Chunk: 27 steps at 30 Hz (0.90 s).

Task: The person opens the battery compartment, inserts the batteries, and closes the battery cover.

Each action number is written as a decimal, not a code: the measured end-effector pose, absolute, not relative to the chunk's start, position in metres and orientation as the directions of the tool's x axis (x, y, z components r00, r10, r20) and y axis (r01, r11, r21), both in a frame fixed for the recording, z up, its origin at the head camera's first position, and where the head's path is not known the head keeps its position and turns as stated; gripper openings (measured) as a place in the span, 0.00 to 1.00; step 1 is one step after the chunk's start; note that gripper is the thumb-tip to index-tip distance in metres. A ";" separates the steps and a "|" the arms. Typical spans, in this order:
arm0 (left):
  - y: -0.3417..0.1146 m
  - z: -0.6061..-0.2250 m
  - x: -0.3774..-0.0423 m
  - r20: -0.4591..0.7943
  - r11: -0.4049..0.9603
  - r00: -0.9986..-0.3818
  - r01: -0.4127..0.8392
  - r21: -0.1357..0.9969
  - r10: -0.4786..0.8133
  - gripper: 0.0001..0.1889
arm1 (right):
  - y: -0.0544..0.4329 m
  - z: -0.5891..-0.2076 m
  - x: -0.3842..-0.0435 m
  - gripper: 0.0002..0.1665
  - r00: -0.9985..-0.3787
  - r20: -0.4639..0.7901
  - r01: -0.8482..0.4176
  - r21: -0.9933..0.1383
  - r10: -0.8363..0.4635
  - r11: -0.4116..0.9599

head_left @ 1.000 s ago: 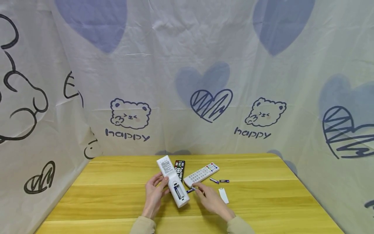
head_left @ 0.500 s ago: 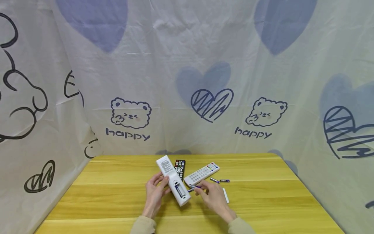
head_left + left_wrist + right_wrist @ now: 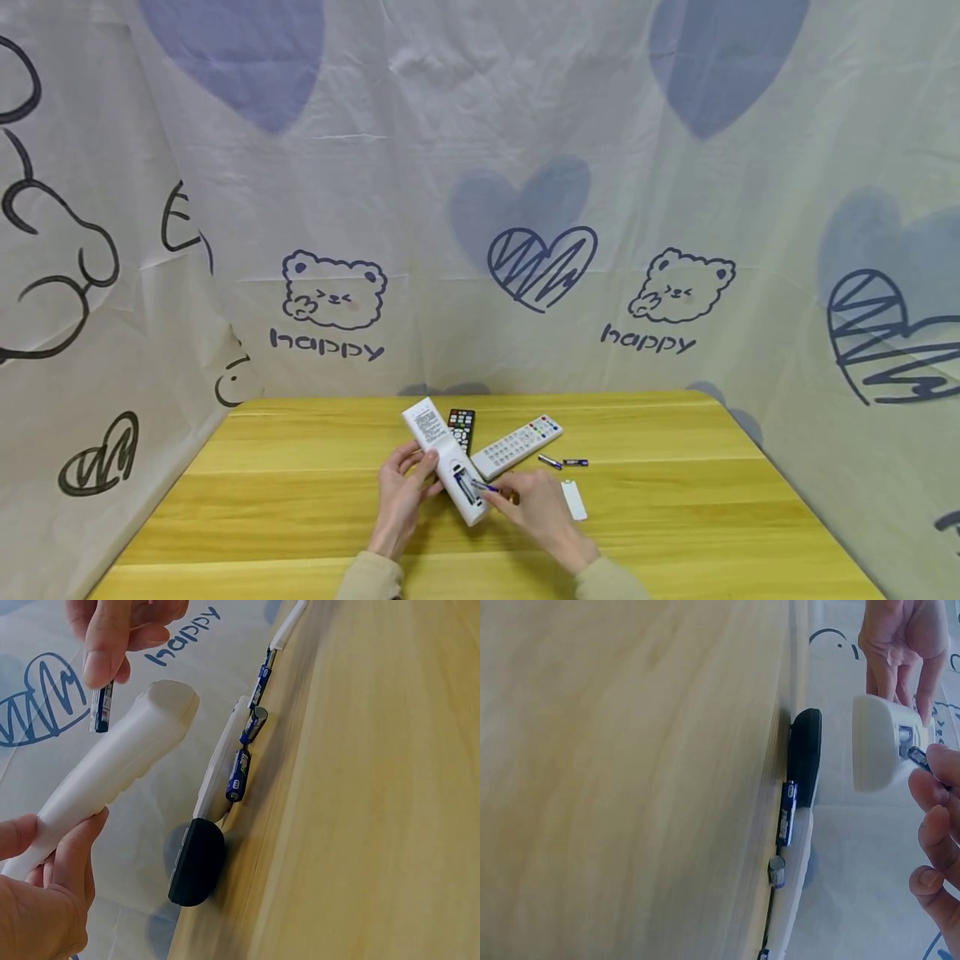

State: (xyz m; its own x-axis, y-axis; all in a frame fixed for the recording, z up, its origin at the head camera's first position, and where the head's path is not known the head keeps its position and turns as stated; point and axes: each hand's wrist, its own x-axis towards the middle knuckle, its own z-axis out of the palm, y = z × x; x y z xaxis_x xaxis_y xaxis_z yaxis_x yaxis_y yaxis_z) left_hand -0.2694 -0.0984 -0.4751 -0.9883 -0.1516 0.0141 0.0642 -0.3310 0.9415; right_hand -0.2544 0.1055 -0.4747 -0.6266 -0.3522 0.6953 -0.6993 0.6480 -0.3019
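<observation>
My left hand (image 3: 399, 493) grips a white remote (image 3: 429, 425), tilted with its back up and its battery compartment (image 3: 467, 486) uncovered. A battery lies inside that compartment. Thumb and fingers of my right hand (image 3: 543, 510) pinch another small battery (image 3: 486, 486), its end right at the compartment's edge. The right wrist view shows this battery (image 3: 919, 757) slanting toward the opening of the remote (image 3: 875, 742). Seen from the left wrist, the held battery (image 3: 102, 710) overlaps the far side of the remote (image 3: 112, 769).
A black remote (image 3: 461, 423) and a second white remote (image 3: 517, 447), keys up, lie behind the hands. Two loose batteries, one slanted (image 3: 550, 461) and one level (image 3: 575, 462), are to the right. Nearer lies a white battery cover (image 3: 573, 500). Another battery (image 3: 238, 776) shows beside the remotes.
My right hand has lifted a battery off the table, turned it, and brought it left to the compartment. The left hand and its remote have barely shifted.
</observation>
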 end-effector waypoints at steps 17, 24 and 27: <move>-0.094 -0.476 -0.267 0.006 -0.317 -0.992 0.047 0.947 -0.128 0.24 | 0.082 -0.473 -0.242 0.03 -0.587 0.700 -0.670 -0.137 -0.407 0.730; -0.094 -0.476 -0.269 0.006 -0.340 -0.994 0.044 0.939 -0.113 0.23 | 0.079 -0.472 -0.242 0.09 -0.579 0.708 -0.673 -0.134 -0.404 0.728; -0.094 -0.475 -0.270 0.003 -0.349 -0.993 0.043 0.936 -0.114 0.23 | 0.081 -0.473 -0.245 0.10 -0.576 0.709 -0.681 -0.140 -0.407 0.719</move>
